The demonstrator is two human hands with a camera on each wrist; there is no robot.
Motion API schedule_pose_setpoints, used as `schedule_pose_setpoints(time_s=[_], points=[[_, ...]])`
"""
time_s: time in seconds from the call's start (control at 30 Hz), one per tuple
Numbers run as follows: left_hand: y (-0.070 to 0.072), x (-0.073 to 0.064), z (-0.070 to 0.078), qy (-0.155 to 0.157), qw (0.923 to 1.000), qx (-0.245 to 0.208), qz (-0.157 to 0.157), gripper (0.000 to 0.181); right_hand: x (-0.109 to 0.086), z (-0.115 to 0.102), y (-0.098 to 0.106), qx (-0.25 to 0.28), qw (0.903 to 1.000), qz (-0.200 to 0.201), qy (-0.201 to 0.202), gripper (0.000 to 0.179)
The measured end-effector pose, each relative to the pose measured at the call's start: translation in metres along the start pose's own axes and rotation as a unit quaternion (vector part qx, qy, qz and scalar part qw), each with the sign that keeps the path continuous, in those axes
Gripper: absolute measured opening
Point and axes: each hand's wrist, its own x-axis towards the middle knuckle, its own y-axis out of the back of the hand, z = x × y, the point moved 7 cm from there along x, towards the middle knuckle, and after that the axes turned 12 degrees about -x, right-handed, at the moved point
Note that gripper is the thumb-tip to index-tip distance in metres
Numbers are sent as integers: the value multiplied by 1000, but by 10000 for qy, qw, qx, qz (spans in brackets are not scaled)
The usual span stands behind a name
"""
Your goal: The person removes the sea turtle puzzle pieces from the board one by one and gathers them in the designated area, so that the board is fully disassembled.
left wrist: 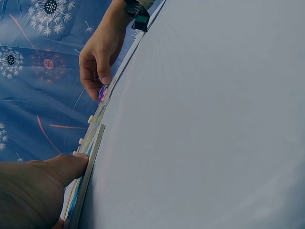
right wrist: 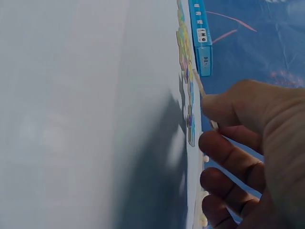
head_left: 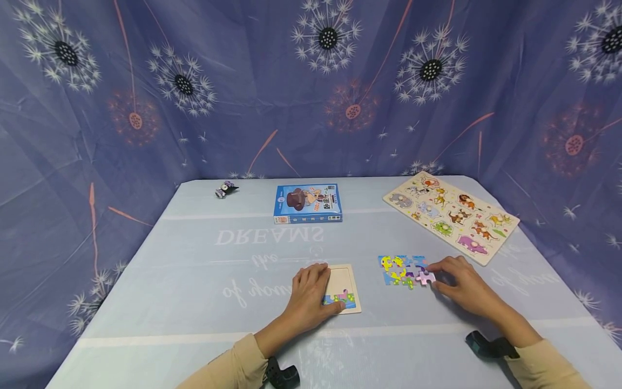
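Observation:
My left hand (head_left: 308, 297) rests on the left side of a small wooden puzzle tray (head_left: 356, 289), its thumb lying along the lower part. A strip of joined jigsaw pieces (head_left: 347, 303) fills the tray's bottom; the hand covers its left side. Between thumb and index finger, my right hand (head_left: 461, 283) pinches a pink-purple jigsaw piece (head_left: 425, 277). In the right wrist view the jigsaw piece (right wrist: 199, 83) appears edge-on, tilted above the table. Beside it, several loose blue, yellow and green jigsaw pieces (head_left: 396, 265) lie close together, right of the tray.
A blue box (head_left: 308, 203) stands at the back middle of the table. Back right lies a wooden animal peg board (head_left: 452, 213). A small dark and lilac figure (head_left: 225, 189) sits at the back left. A patterned blue cloth (head_left: 272, 97) hangs behind the table.

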Motion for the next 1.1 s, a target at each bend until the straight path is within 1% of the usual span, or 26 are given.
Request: schedule_pose_setpoints(time_s=[0.2,0.33,0.57,0.63,0.77,0.93,1.1], points=[[0,0,1,43,10000,-42,-38,78,-2,9,-7,-7,9993,-320,-201,34],[0,1,0,42,10000,-57,-41,78,-2,11,-10,40,9991,-351,-219,34],[0,0,0,17,10000,-32,-27,78,-3,13,-15,446,9976,-462,-241,32],[0,0,0,1,10000,-44,-19,78,-3,13,-15,476,9976,-441,-222,33],[0,0,0,-51,10000,-56,12,79,-3,13,-14,300,9985,-410,-208,33],[0,0,0,-6,10000,-34,-16,78,-4,11,-13,42,9990,-386,-211,34],[0,-1,0,19,10000,-11,-31,79,-3,11,-12,66,9989,-394,-229,33]])
